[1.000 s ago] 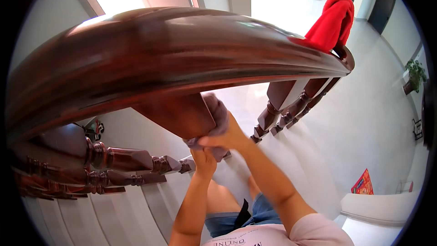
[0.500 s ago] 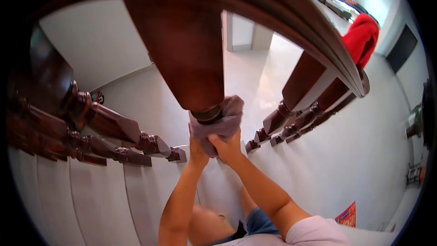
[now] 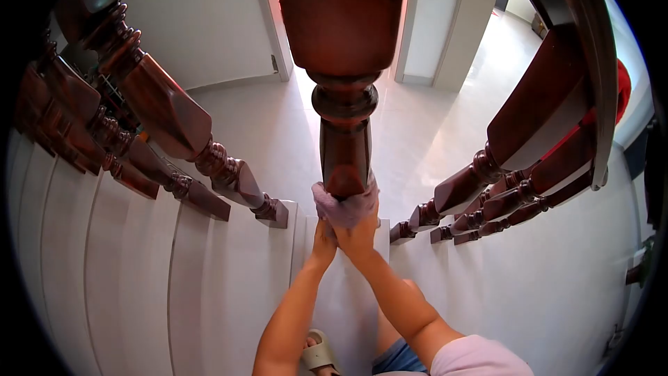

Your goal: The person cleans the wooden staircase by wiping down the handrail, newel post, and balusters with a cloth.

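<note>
Straight ahead stands a dark reddish-brown wooden baluster (image 3: pixel 344 139) with turned rings and a squared block low down. A mauve-grey cloth (image 3: pixel 344 209) is wrapped around its lower part. My left hand (image 3: pixel 322 242) is closed on the cloth from the left side, its fingers partly hidden behind the fabric. Against the right side, my right hand (image 3: pixel 359 234) is pressing the same cloth round the wood, with its fingertips out of sight. Both wrists are close together below the baluster's block.
More balusters (image 3: pixel 167 108) line the left, beside pale stair steps (image 3: pixel 139 271). Others (image 3: pixel 459 184) stand at the right under a curved handrail (image 3: pixel 591 49), where a red cloth (image 3: pixel 623 90) hangs. My sandalled foot (image 3: pixel 318 351) is on a step below.
Both hands and the cloth have slid down the baluster, from the upper rings to the lower block. The view has tilted downward, and a sandalled foot now shows.
</note>
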The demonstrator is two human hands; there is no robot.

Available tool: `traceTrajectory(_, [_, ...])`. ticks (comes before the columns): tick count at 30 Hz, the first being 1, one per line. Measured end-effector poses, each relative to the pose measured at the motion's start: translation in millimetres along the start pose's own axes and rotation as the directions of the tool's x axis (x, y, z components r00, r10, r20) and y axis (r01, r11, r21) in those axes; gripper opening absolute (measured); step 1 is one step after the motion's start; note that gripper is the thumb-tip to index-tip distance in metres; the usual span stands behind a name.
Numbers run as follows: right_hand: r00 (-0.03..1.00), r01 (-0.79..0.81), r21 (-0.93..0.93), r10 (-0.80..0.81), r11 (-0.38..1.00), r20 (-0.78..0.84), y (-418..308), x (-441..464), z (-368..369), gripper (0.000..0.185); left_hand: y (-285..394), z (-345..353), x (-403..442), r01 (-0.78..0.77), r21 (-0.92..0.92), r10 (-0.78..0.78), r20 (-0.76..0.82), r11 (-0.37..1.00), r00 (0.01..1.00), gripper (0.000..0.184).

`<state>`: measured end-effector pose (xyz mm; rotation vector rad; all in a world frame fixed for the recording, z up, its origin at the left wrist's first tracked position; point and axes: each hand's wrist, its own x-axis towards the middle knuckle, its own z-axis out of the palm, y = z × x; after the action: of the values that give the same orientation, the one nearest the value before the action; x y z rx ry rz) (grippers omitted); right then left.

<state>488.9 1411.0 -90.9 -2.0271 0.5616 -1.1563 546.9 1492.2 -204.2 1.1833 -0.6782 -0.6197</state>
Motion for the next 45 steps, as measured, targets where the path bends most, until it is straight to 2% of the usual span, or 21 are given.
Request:
traceTrajectory(3, [0.976, -0.181, 0.353, 0.123, 0.918, 0.181, 26, 8, -15, 0.072, 8, 5, 0, 0.034, 0.086, -0.026, -0.094, 0.996, 0.995, 0.058])
traceTrajectory(4, [0.970, -0.223, 0.646, 0.103, 0.730, 0.218, 14, 14, -24, 0.074, 35, 26, 5, -0.119, 0.274, 0.160, -0.134, 0.954, 0.978, 0.061])
traceTrajectory(6, [0.921, -0.382, 0.813, 0.250, 0.440, 0.298, 39, 22, -12, 0.074, 73, 61, 13, -0.347, 0.616, 0.511, -0.106, 0.707, 0.853, 0.069])
traceTrajectory(7, [0.883, -0.436, 0.859, 0.310, 0.267, 0.352, 56, 23, -3, 0.074, 71, 63, 14, -0.338, 0.637, 0.518, -0.114, 0.693, 0.848, 0.065])
traceTrajectory(9, [0.865, -0.462, 0.870, 0.302, 0.170, 0.400, 73, 15, 4, 0.071, 61, 63, 17, -0.318, 0.677, 0.532, -0.128, 0.664, 0.837, 0.060])
traceTrajectory(11, [0.875, -0.388, 0.920, 0.337, 0.059, 0.348, 67, 2, 14, 0.069, 55, 56, 20, -0.328, 0.511, 0.464, -0.164, 0.794, 0.871, 0.057])
traceTrajectory(12, [0.866, -0.357, 0.918, 0.428, 0.170, 0.258, 55, -10, 11, 0.066, 56, 51, 18, -0.288, 0.440, 0.394, -0.170, 0.850, 0.903, 0.059])
traceTrajectory(14, [0.935, -0.341, 0.655, 0.315, 0.674, 0.164, 62, -47, 10, 0.065, 48, 38, 17, -0.244, 0.299, 0.304, -0.173, 0.922, 0.937, 0.057])
traceTrajectory(15, [0.950, -0.210, 0.549, 0.300, 0.809, -0.080, 51, -57, 20, 0.064, 29, 28, 16, -0.247, 0.279, 0.293, -0.135, 0.928, 0.947, 0.055])
traceTrajectory(16, [0.920, -0.101, 0.394, 0.237, 0.913, -0.313, 39, -65, 30, 0.064, 4, 15, 14, -0.248, 0.259, 0.281, -0.098, 0.934, 0.955, 0.053])
traceTrajectory(19, [0.965, -0.118, 0.288, 0.178, 0.950, -0.192, 73, -86, 36, 0.069, -45, -1, -18, 0.010, 0.204, 0.002, -0.060, 0.979, 0.998, 0.046])
traceTrajectory(20, [0.898, -0.352, 0.560, 0.439, 0.750, -0.024, 86, -91, 38, 0.068, -54, -2, -28, 0.048, 0.219, -0.035, -0.062, 0.975, 0.997, 0.047])
traceTrajectory(23, [0.736, -0.663, 0.603, 0.534, 0.443, 0.417, 153, -87, 38, 0.064, -58, 7, -31, -0.003, 0.326, 0.036, -0.093, 0.945, 0.995, 0.047])
traceTrajectory(28, [0.678, -0.618, 0.785, 0.524, 0.026, 0.516, 175, -94, 65, 0.055, -71, 11, -20, -0.036, 0.425, 0.096, -0.120, 0.905, 0.988, 0.049])
traceTrajectory(31, [0.809, -0.562, 0.439, 0.577, 0.701, 0.114, 139, -124, 65, 0.051, -105, -16, -29, 0.159, 0.244, -0.131, -0.126, 0.957, 0.983, 0.050])
traceTrajectory(34, [0.976, -0.195, -0.073, 0.185, 0.978, -0.117, 116, -145, 66, 0.048, -94, -11, -37, 0.418, 0.091, -0.392, -0.210, 0.904, 0.895, 0.050])
traceTrajectory(36, [0.902, -0.410, 0.312, 0.432, 0.857, -0.001, 133, -136, 67, 0.048, -62, 2, -39, 0.514, -0.009, -0.496, -0.275, 0.858, 0.823, 0.048])
traceTrajectory(37, [0.841, -0.508, 0.476, 0.533, 0.718, 0.094, 143, -135, 66, 0.048, -85, -13, -35, 0.487, 0.186, -0.441, -0.241, 0.853, 0.865, 0.048])
traceTrajectory(39, [0.733, -0.572, 0.704, 0.647, 0.420, 0.209, 153, -110, 58, 0.051, -85, -3, -22, 0.163, 0.293, -0.105, -0.205, 0.942, 0.973, 0.048])
traceTrajectory(41, [0.572, -0.764, 0.598, 0.682, 0.243, 0.455, 170, -87, 44, 0.052, -74, 8, -17, -0.015, 0.476, 0.088, -0.132, 0.880, 0.987, 0.054])
traceTrajectory(45, [0.629, -0.597, 0.783, 0.708, 0.175, 0.321, 186, -94, 63, 0.056, -90, 7, -20, -0.033, 0.544, 0.116, -0.117, 0.838, 0.986, 0.061])
